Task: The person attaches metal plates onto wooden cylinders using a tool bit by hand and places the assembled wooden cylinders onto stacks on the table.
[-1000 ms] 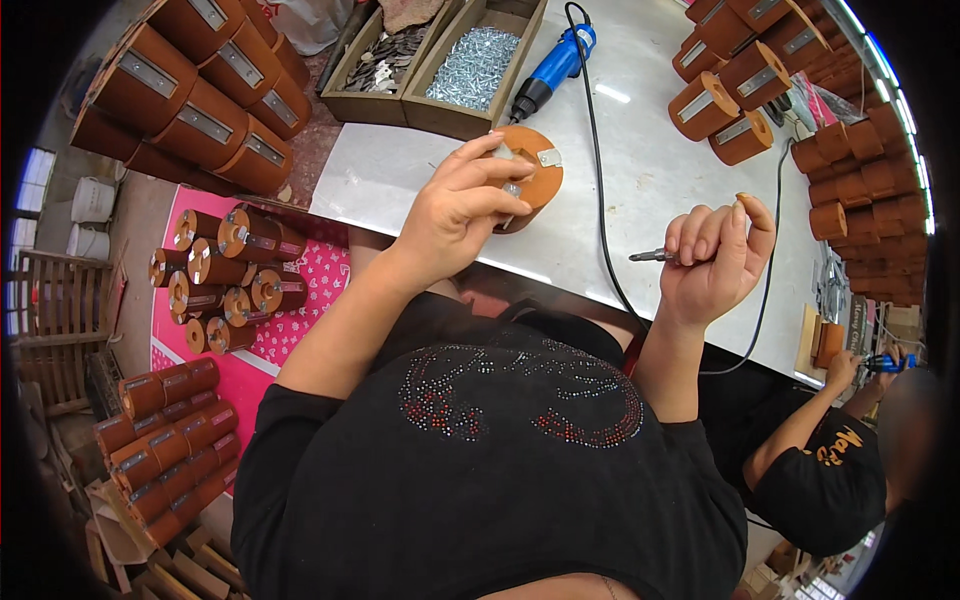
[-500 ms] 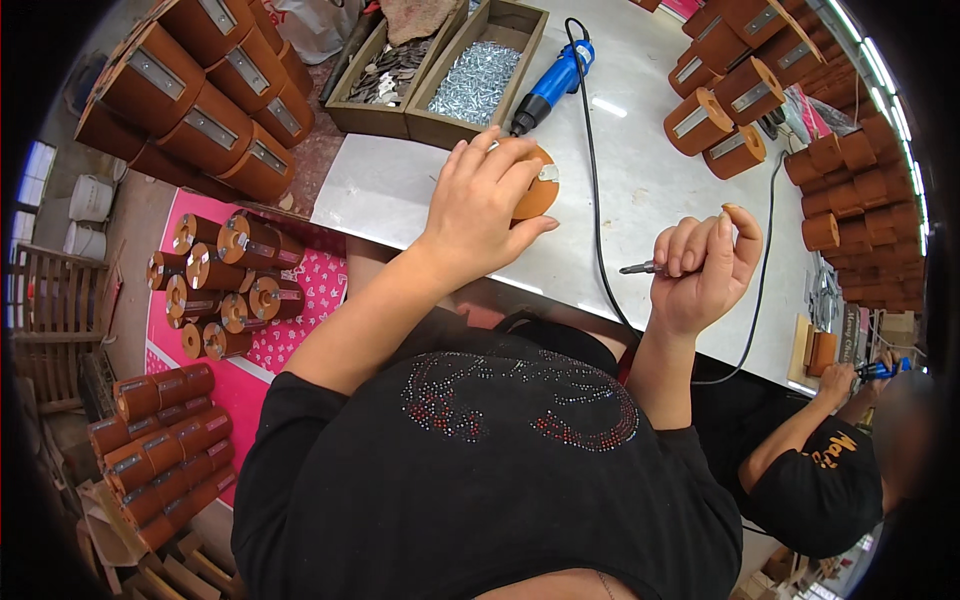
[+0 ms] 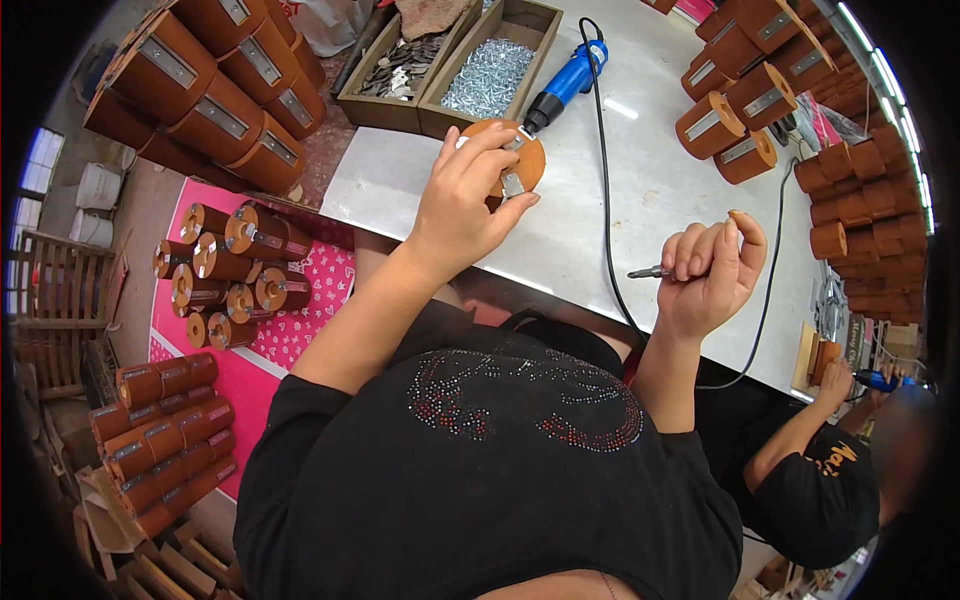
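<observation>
My left hand (image 3: 468,200) grips an orange-brown cylinder (image 3: 522,160) with a metal plate on its end, held over the white worktable (image 3: 660,190). My right hand (image 3: 708,272) is closed around a small screwdriver bit or screw tool (image 3: 648,272), whose metal tip points left. A blue electric screwdriver (image 3: 566,80) lies on the table just beyond the cylinder, its black cord trailing toward me.
Two wooden trays hold metal plates (image 3: 400,65) and screws (image 3: 490,75). Several finished cylinders (image 3: 730,115) stand at the right of the table, more are stacked at the top left (image 3: 215,85) and on the pink floor sheet (image 3: 230,275). Another person (image 3: 820,470) works at the lower right.
My left hand has carried the cylinder a little farther across the table, toward the blue screwdriver. My right hand stays closed on the bit in about the same place.
</observation>
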Demonstrator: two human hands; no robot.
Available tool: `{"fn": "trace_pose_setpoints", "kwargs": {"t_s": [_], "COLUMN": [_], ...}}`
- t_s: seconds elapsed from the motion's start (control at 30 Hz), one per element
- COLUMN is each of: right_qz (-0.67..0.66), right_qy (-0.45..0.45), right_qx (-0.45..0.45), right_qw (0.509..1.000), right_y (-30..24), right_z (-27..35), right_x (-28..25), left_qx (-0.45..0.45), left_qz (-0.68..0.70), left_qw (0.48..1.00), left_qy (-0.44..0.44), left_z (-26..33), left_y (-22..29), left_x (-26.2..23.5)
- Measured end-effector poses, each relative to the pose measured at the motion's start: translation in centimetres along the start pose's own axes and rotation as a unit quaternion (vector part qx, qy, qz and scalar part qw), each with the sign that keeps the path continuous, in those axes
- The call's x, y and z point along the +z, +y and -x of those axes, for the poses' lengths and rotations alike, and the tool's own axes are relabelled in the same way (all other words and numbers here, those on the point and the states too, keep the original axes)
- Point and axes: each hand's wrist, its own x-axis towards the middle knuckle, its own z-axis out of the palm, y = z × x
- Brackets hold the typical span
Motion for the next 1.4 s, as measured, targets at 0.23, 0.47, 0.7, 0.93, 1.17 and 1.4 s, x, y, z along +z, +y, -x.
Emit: {"fn": "trace_pose_setpoints", "kwargs": {"t_s": [0.23, 0.47, 0.7, 0.93, 1.17, 1.4], "right_qz": [-0.012, -0.064, -0.069, -0.040, -0.035, -0.102], "right_qy": [-0.011, -0.065, -0.134, -0.166, -0.231, -0.274], "right_qx": [0.009, 0.019, 0.009, -0.003, -0.034, -0.025], "right_qw": [1.000, 0.996, 0.989, 0.985, 0.972, 0.956], "right_y": [0.5, 0.9, 3.9, 4.4, 4.6, 5.0], "right_z": [0.0, -0.9, -1.3, -1.2, -1.4, -2.1], "right_x": [0.8, 4.0, 7.5, 8.2, 8.0, 7.9], "left_qx": [0.011, -0.004, -0.005, -0.008, -0.008, -0.022], "left_qz": [0.053, 0.107, 0.122, 0.126, 0.125, 0.143], "left_qw": [0.997, 0.988, 0.988, 0.988, 0.987, 0.985], "left_qy": [-0.060, -0.107, -0.097, -0.094, -0.099, -0.099], "left_z": [0.2, 1.1, 0.9, 1.0, 1.0, 0.8], "left_y": [-0.1, 1.8, 2.0, 1.9, 1.8, 1.8], "left_x": [-1.0, -0.7, -0.7, -0.9, -1.1, -1.0]}}
